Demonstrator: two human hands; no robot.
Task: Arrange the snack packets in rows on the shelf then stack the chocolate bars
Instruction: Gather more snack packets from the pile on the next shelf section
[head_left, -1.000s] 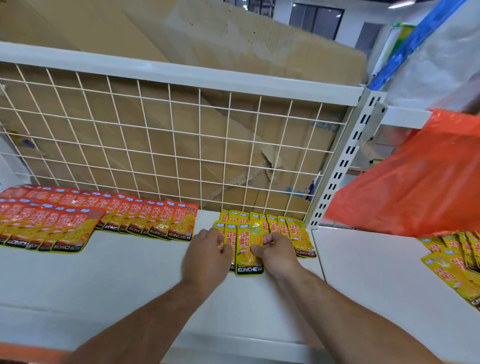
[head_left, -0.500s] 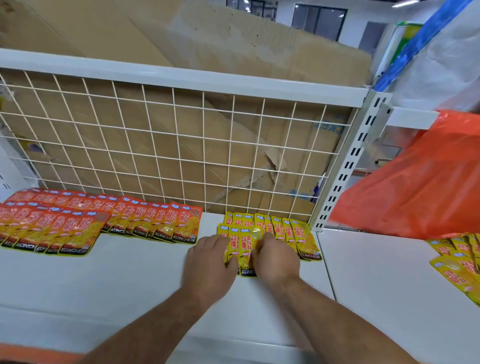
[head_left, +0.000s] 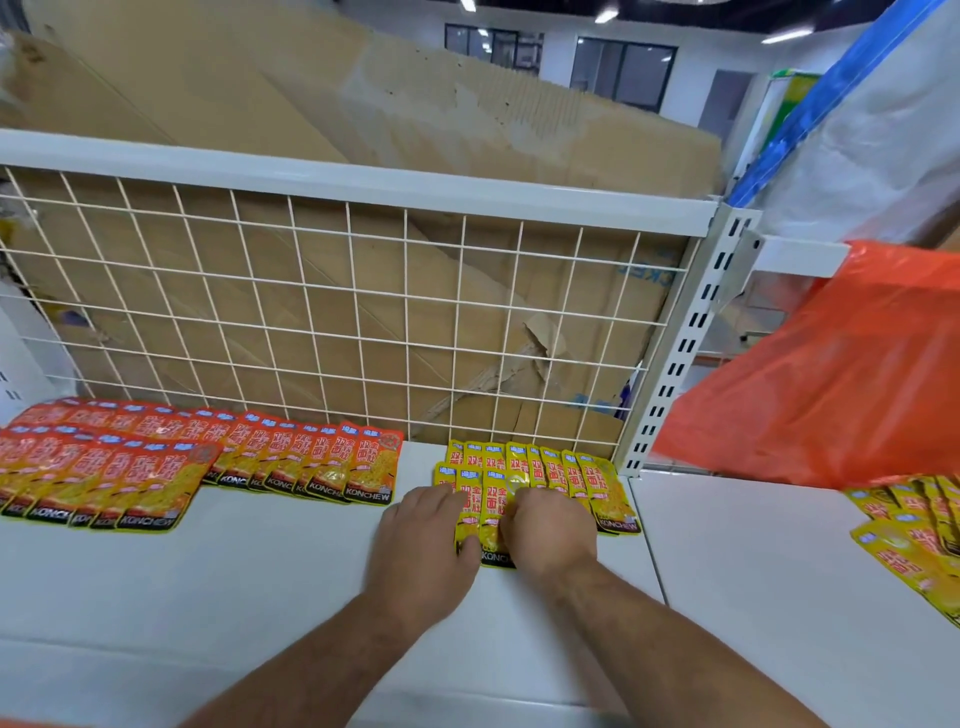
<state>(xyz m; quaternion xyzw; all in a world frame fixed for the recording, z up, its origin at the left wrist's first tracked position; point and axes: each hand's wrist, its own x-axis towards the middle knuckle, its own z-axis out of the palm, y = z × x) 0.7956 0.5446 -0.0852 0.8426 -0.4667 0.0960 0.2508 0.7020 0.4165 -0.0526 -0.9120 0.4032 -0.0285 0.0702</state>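
Both hands rest on a white shelf (head_left: 260, 597), working at the yellow snack packets (head_left: 550, 462) that lie near its back right corner. These packets lie flat and overlapping in two short rows: a back row right against the wire grid (head_left: 311, 322) along the shelf's back edge, and a front row (head_left: 491, 504) of a few packets lapping over it. The left hand (head_left: 423, 540) lies palm down over the left end of that front row. Its fingers (head_left: 441, 496) are close together and nearly straight on the packets, and the thumb presses the lower part of one. The right hand (head_left: 550, 530) sits just beside it, on the right end of the same row. Its fingers are bent, so the knuckles show and the tips are hidden, and I cannot tell whether they pinch a packet or only press on it. Toward the back left corner, red snack packets (head_left: 311, 462) lie in two longer overlapping rows, the front one (head_left: 104, 478) reaching the left edge. Brown cardboard (head_left: 363, 104) stands behind the grid. A slotted white upright (head_left: 685, 353) marks the right back corner. Beyond it, an orange plastic bag (head_left: 831, 374) hangs over the neighbouring shelf panel, where more yellow packets (head_left: 909, 540) lie in a loose heap.
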